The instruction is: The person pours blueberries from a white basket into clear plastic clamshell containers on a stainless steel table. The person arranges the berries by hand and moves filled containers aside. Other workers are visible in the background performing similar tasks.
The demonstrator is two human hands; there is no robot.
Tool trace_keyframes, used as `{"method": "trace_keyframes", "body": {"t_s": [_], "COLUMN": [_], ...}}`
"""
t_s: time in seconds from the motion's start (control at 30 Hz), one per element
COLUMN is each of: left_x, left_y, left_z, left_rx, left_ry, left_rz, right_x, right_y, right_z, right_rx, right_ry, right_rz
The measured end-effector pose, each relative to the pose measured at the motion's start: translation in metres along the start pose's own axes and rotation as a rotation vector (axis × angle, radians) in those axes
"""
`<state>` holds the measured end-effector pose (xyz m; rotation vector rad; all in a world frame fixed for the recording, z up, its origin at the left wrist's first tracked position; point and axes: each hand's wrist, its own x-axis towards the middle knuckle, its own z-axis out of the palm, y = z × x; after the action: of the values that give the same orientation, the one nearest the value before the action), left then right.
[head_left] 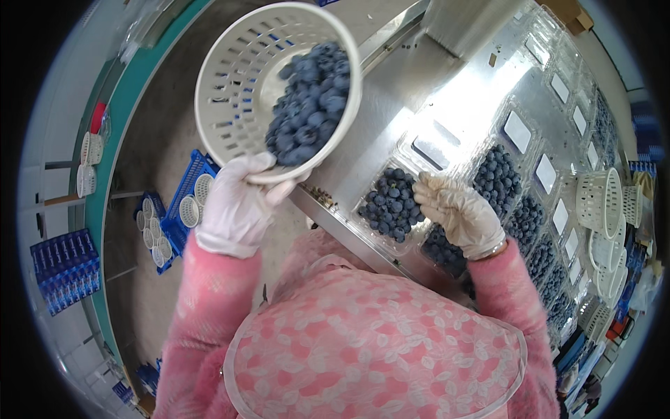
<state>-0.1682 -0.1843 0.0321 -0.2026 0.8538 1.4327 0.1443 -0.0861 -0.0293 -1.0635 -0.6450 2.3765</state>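
My left hand [238,207], in a white glove, grips the lower rim of a white slotted plastic basket [230,99]. The basket tilts, and a heap of blueberries [314,105] rests against its right side. At the right edge of an open clear plastic clamshell [400,154] filled with blueberries [392,201] is my right hand [458,212], also gloved. Its fingers are curled in, and whether a berry is between them is hidden. Below that hand lies another clamshell's load of blueberries [442,249], partly covered by the wrist.
The stainless steel table [387,105] has a raised front edge with plant debris. Rows of clamshells with white lid labels [545,173] run along the right. White baskets [599,201] stand beyond them. Blue crates [183,194] holding small white baskets are at the left, below a green-edged counter [118,141].
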Motion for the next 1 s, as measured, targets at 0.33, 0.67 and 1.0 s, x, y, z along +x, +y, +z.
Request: {"method": "trace_keyframes", "body": {"t_s": [0.33, 0.67, 1.0], "left_x": [-0.037, -0.010, 0.046], "left_y": [0.106, 0.229, 0.232], "left_z": [-0.099, -0.169, -0.156], "left_rx": [0.386, 0.593, 0.679], "left_ry": [0.251, 0.244, 0.093], "left_rz": [0.182, -0.112, -0.329], "right_x": [0.023, 0.006, -0.073], "right_y": [0.017, 0.064, 0.054], "right_z": [0.067, 0.056, 0.013], "right_rx": [-1.655, -1.150, 0.388], "right_ry": [0.202, 0.843, 0.960], "right_rz": [-0.574, -0.505, -1.080]}}
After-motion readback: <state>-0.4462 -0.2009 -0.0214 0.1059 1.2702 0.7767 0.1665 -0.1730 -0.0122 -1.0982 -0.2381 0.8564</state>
